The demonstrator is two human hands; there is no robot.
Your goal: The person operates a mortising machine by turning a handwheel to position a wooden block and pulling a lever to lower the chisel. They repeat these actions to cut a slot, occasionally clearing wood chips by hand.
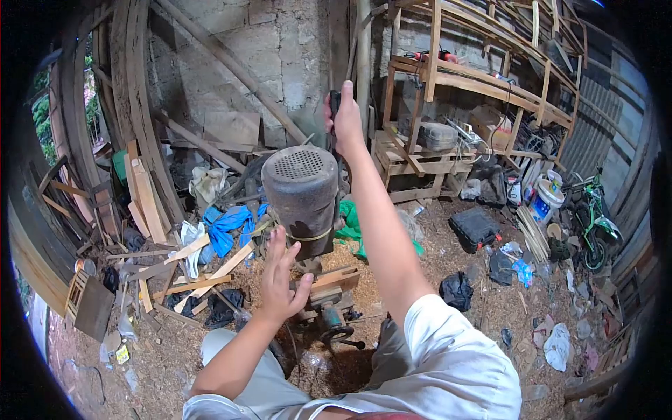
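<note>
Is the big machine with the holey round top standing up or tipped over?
Standing up: the machine has its round, holey top facing upward, above the wooden blocks. Whether it's switched on, I can't tell.

Hands (282, 283) (348, 126): two (both bare)
Motor housing (301, 196): one
Red-latched case (472, 225): one
Green motorbike (593, 227): one, by the right edge of the floor (483, 343)

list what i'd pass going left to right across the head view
Leaning planks, blue sheet, dusty motor, right hand, black case, white bucket, green motorbike.
</note>
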